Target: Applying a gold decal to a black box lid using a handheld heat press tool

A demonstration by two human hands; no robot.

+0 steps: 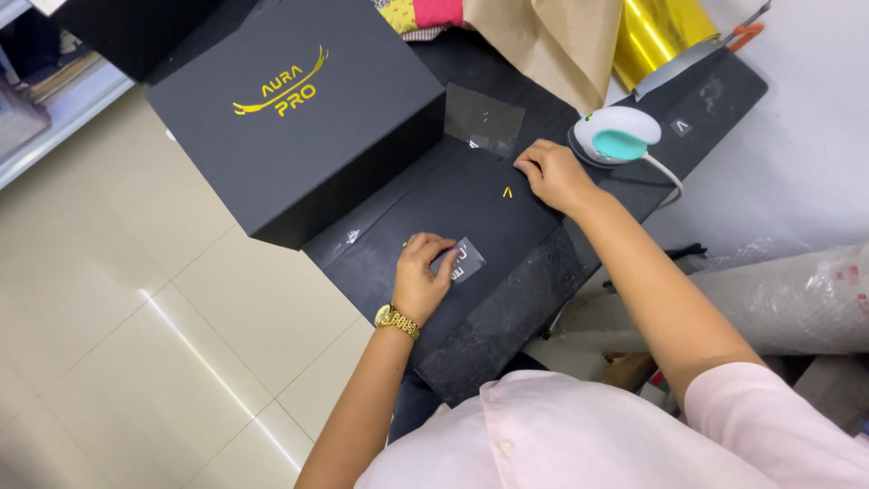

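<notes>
My left hand (424, 270), with a gold watch on its wrist, pinches a small clear film piece (465, 262) that lies on a flat black board (489, 308). My right hand (554, 174) rests fingers-down on the far part of the same board, just right of a tiny gold mark (508, 192). A larger clear film sheet (483, 119) lies at the board's far edge, beyond my right hand.
A big black box with a gold logo (299, 118) stands at the board's left. A small white and teal iron (617, 134) with a cord sits right of my right hand. Gold foil roll (659, 32), brown paper (548, 41), bubble wrap roll (797, 299), tiled floor (136, 317).
</notes>
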